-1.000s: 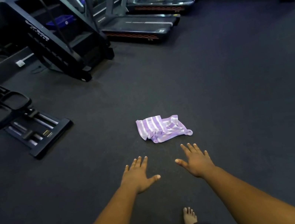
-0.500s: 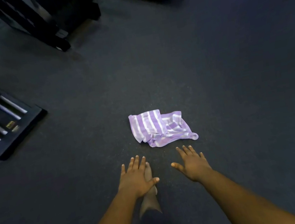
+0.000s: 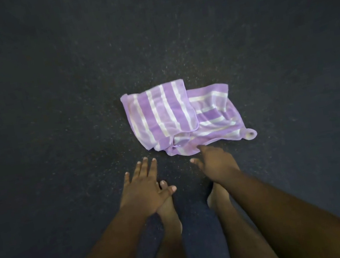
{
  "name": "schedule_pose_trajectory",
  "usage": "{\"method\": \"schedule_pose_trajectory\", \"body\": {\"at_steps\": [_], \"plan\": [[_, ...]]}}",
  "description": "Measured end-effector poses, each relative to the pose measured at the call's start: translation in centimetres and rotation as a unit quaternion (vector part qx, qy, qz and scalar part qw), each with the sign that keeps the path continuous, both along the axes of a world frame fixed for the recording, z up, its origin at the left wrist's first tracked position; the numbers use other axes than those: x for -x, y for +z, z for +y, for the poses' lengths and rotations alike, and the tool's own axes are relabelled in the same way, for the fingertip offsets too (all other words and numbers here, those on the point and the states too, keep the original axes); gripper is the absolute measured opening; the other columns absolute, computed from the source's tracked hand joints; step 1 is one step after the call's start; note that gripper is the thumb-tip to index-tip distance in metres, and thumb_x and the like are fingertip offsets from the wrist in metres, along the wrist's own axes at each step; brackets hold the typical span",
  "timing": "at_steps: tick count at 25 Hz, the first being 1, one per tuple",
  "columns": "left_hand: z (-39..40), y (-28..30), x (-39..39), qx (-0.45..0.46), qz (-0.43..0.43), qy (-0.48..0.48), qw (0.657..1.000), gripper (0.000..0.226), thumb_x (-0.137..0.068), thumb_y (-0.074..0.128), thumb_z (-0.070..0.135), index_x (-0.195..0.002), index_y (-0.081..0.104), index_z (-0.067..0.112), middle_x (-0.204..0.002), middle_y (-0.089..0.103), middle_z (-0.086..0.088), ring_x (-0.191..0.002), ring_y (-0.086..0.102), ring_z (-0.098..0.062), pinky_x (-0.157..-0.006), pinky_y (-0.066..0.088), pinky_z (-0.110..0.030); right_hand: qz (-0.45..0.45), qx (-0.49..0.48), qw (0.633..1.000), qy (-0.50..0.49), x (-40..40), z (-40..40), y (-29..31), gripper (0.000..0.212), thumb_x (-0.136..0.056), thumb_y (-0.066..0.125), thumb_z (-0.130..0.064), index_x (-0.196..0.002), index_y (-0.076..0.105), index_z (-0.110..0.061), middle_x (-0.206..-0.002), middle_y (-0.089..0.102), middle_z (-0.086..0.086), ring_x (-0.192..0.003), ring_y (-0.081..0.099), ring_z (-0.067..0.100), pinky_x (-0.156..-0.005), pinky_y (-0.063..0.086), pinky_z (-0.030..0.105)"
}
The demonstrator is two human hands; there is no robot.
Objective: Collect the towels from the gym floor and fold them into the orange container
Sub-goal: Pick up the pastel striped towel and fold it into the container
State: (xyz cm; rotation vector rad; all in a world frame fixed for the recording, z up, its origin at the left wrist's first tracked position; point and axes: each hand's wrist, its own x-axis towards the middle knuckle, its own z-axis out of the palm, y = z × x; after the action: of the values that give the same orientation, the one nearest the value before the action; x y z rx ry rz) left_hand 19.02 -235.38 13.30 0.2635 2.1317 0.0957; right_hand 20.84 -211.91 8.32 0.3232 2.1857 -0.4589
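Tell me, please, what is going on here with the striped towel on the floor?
A person is bending over a crumpled purple and white striped towel that lies on the dark gym floor. Their right hand reaches its near edge, fingertips at or just touching the cloth, without gripping it yet. The left hand is open, fingers spread, short of the towel. Their bare feet stand just behind the hands. The orange container is not in view.
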Motion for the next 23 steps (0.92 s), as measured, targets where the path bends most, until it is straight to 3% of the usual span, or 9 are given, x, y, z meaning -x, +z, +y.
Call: {"method": "schedule_pose_trajectory", "body": {"at_steps": [4, 7, 13, 18, 20, 23], "plan": [[0.5, -12.1, 3.1, 0.020, -0.010, -0.024, 0.999, 0.104, -0.090, 0.037, 0.080, -0.162, -0.013, 0.026, -0.170, -0.016, 0.000, -0.157, -0.011, -0.019, -0.126, -0.001, -0.051, 0.057, -0.028, 0.994, 0.087, 5.6, 0.1, -11.9, 0.036, -0.102, 0.050, -0.031, -0.137, 0.050, -0.022, -0.123, 0.066, 0.008, -0.113, 0.059, 0.033, -0.086, 0.044, 0.040], [0.8, -17.9, 4.4, 0.021, -0.015, -0.046, 0.999, 0.105, -0.089, 0.037, 0.082, -0.160, -0.017, 0.028, -0.169, -0.021, 0.001, -0.157, -0.015, -0.019, -0.127, -0.003, -0.051, 0.065, -0.045, 0.980, 0.181, 8.1, -1.1, -18.0, 0.045, -0.093, 0.053, -0.006, -0.136, 0.047, -0.018, -0.120, 0.061, 0.008, -0.111, 0.057, 0.031, -0.087, 0.043, 0.042], [2.1, -22.5, 5.9, 0.015, -0.009, -0.037, 0.999, 0.105, -0.089, 0.037, 0.082, -0.161, -0.017, 0.027, -0.169, -0.022, 0.000, -0.157, -0.015, -0.018, -0.126, -0.003, -0.050, 0.086, -0.073, 0.967, 0.227, 9.2, -0.9, -23.8, 0.032, -0.093, 0.050, -0.006, -0.122, 0.057, -0.015, -0.117, 0.059, 0.008, -0.110, 0.056, 0.031, -0.091, 0.042, 0.043], [2.7, -17.7, 6.3, 0.034, -0.009, -0.047, 0.998, 0.105, -0.089, 0.035, 0.082, -0.161, -0.017, 0.025, -0.169, -0.020, -0.001, -0.157, -0.013, -0.020, -0.126, -0.001, -0.051, 0.126, -0.047, 0.981, 0.138, 7.3, 1.6, -18.6, 0.019, -0.088, 0.061, -0.009, -0.107, 0.063, -0.015, -0.099, 0.063, 0.007, -0.094, 0.059, 0.031, -0.072, 0.036, 0.037], [3.4, -12.2, 6.6, 0.034, -0.005, -0.043, 0.998, 0.106, -0.089, 0.035, 0.082, -0.161, -0.017, 0.025, -0.169, -0.019, -0.002, -0.157, -0.012, -0.021, -0.126, 0.000, -0.051, 0.135, -0.027, 0.987, 0.080, 6.9, 3.2, -12.6, 0.016, -0.090, 0.065, -0.017, -0.105, 0.064, -0.013, -0.097, 0.063, 0.008, -0.092, 0.059, 0.032, -0.070, 0.035, 0.035], [6.1, -1.1, 7.6, 0.021, -0.013, -0.042, 0.999, 0.107, -0.089, 0.039, 0.081, -0.162, -0.014, 0.024, -0.170, -0.015, -0.003, -0.158, -0.009, -0.023, -0.126, 0.003, -0.053, 0.108, 0.013, 0.994, -0.029, 6.3, 6.3, -0.4, 0.023, -0.099, 0.054, -0.027, -0.114, 0.063, -0.012, -0.108, 0.062, 0.010, -0.105, 0.055, 0.033, -0.078, 0.043, 0.038]]}}
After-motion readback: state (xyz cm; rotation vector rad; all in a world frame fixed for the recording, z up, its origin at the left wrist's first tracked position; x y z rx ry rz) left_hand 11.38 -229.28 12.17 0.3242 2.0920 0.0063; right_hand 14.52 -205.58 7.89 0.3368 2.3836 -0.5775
